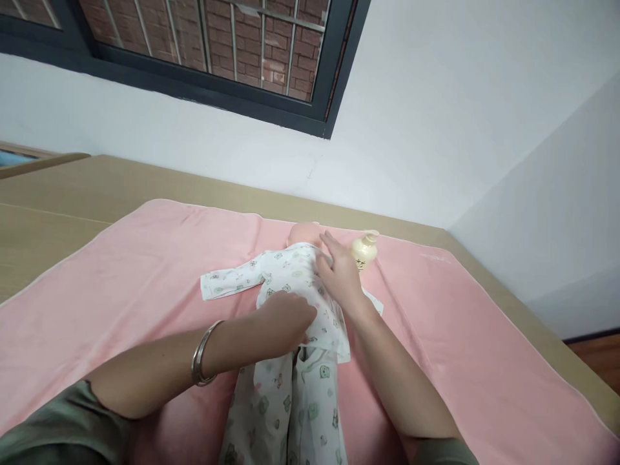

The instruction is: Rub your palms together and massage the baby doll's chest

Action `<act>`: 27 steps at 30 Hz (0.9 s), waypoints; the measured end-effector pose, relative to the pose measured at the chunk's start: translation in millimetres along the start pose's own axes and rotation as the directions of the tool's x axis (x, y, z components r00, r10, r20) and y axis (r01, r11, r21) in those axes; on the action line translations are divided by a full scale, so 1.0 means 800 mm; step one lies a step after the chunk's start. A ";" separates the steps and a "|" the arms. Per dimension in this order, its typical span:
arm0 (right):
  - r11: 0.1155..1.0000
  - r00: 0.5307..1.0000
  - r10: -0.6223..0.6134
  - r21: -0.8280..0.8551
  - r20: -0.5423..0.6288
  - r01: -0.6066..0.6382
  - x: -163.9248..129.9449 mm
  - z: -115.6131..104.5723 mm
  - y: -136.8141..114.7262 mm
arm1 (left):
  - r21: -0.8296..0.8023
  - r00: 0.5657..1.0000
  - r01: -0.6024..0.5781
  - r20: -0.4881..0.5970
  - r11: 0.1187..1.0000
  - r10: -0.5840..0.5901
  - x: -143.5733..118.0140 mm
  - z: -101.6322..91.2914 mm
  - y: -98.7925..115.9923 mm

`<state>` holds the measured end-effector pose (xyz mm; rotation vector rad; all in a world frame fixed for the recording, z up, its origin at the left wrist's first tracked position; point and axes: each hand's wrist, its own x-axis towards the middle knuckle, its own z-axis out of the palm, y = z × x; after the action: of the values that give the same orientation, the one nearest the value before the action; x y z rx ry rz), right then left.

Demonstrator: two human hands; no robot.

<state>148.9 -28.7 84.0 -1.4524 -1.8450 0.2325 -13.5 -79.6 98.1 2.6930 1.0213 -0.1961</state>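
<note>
A doll in a white shirt point(290, 274) with small green prints lies on a pink mat, its bare head point(304, 234) at the far end. Matching trousers point(314, 400) cover the legs, which stretch toward me. My left hand point(288, 320) is closed low on the shirt front, near the hem, its fingertips hidden and apparently gripping the cloth. On the shoulder nearest the bottle rests my right hand point(339, 268), thumb and fingers apart. One sleeve lies stretched out to the left; the other is mostly behind my right forearm.
Just right of my right hand stands a cream pump bottle point(364, 250). The pink mat point(436, 310) lies creased over a tan surface point(121, 177). A white wall point(397, 148) and a dark-framed barred window point(208, 81) rise behind.
</note>
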 end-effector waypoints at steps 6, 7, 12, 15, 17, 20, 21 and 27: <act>0.997 0.982 -0.005 0.079 -0.190 0.020 -0.001 -0.043 -0.006 | 0.089 1.000 -0.022 0.006 0.996 0.021 0.007 0.013 0.011; 0.996 0.979 -0.007 0.087 -0.204 0.025 -0.001 -0.045 -0.006 | 0.099 1.000 -0.025 -0.003 0.995 0.025 0.006 0.017 0.011; 0.993 0.972 -0.035 0.102 -0.232 0.060 -0.004 -0.053 -0.007 | 0.132 1.000 -0.015 -0.007 0.991 0.016 0.002 0.030 0.017; 0.992 0.967 -0.040 0.109 -0.250 0.069 -0.006 -0.059 -0.008 | 0.136 1.000 0.001 0.001 0.991 -0.002 0.003 0.032 0.018; 0.991 0.965 -0.038 0.117 -0.261 0.070 -0.006 -0.065 -0.009 | 0.143 1.000 -0.005 -0.009 0.990 0.006 0.004 0.032 0.017; 0.989 0.960 -0.038 0.124 -0.277 0.074 -0.008 -0.073 -0.012 | 0.154 1.000 -0.025 -0.003 0.988 0.025 0.001 0.027 0.014; 0.989 0.959 -0.041 0.125 -0.281 0.079 -0.008 -0.076 -0.013 | 0.149 0.999 -0.038 0.009 0.988 0.037 -0.001 0.023 0.014; 0.987 0.956 -0.062 0.127 -0.288 0.102 -0.012 -0.086 -0.016 | 0.019 0.989 -0.067 0.134 0.998 0.064 -0.025 -0.010 0.025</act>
<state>184.7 -62.3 135.1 -1.2393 -1.6184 0.1041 -14.8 -104.6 114.0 2.6878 0.8955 -0.3724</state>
